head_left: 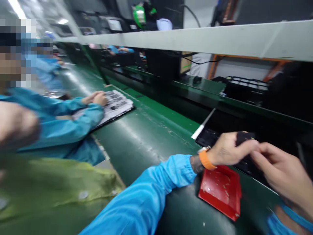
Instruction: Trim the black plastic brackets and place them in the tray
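At the right side of the view, my left hand point(228, 148) is closed around a small black part point(244, 137); an orange band and a bright blue sleeve are at its wrist. My right hand point(283, 166) meets it thumb to fingertips in a pinch. Whatever sits between those right fingers is too small or hidden to make out. Beneath both hands lies a dark flat panel point(206, 135) with a white edge, partly covered by them. A red tray point(220, 189) with small bits in it stands just below my left wrist.
The green bench point(146, 140) runs away to the far left. Two people in blue work there, the nearer one's hands point(97, 98) over a flat panel point(119, 104). Someone in a green garment point(61, 192) is close on my left. A white shelf beam point(207, 39) crosses above.
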Demonstrator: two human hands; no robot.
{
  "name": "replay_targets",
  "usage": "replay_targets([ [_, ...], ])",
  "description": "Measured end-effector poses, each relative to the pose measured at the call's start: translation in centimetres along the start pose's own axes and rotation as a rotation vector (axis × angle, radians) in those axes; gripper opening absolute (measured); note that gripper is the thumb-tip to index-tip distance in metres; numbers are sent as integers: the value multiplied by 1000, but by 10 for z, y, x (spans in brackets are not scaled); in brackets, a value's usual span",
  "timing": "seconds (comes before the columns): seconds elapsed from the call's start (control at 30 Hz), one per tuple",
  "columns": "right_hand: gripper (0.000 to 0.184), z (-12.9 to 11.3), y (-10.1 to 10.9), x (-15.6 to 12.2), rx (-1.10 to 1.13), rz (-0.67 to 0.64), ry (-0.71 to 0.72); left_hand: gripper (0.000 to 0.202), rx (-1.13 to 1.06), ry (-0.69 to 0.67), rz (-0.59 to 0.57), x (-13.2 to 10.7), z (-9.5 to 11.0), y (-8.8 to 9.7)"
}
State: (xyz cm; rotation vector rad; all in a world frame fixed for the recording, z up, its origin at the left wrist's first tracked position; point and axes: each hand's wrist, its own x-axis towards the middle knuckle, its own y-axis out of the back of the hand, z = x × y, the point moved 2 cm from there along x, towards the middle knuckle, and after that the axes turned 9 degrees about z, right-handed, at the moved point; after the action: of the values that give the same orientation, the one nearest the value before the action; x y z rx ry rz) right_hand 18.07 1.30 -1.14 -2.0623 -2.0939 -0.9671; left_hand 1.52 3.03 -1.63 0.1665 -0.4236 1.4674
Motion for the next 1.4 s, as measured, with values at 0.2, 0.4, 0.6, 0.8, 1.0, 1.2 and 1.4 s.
replay_targets([
  [0.2, 32, -10, -5, 6, 172, -83, -172, 52, -50, 94, 83, 7, -19, 3],
  [0.4, 31, -10, -9, 5, 298, -90, -240, 66, -79, 136, 38, 4, -17, 0],
  [0.6, 27, -12, 1, 6, 277, -42, -206, 52, -221, 116, -18, 12, -15, 8],
  [0.8, 21, -13, 6, 5, 190, 214, -80, 35, -188, 77, -61, 20, -3, 20],
  [1.0, 23, -13, 2, 1, 158, 372, -6, 35, -171, 100, -52, 17, 0, 15],
  [1.2, 18, -12, 5, 2, 187, 385, -16, 33, -214, 106, -85, 16, 1, 14],
  [1.4, 28, -10, 6, 3, 175, 366, -28, 32, -132, 92, -128, 16, 5, 15],
])
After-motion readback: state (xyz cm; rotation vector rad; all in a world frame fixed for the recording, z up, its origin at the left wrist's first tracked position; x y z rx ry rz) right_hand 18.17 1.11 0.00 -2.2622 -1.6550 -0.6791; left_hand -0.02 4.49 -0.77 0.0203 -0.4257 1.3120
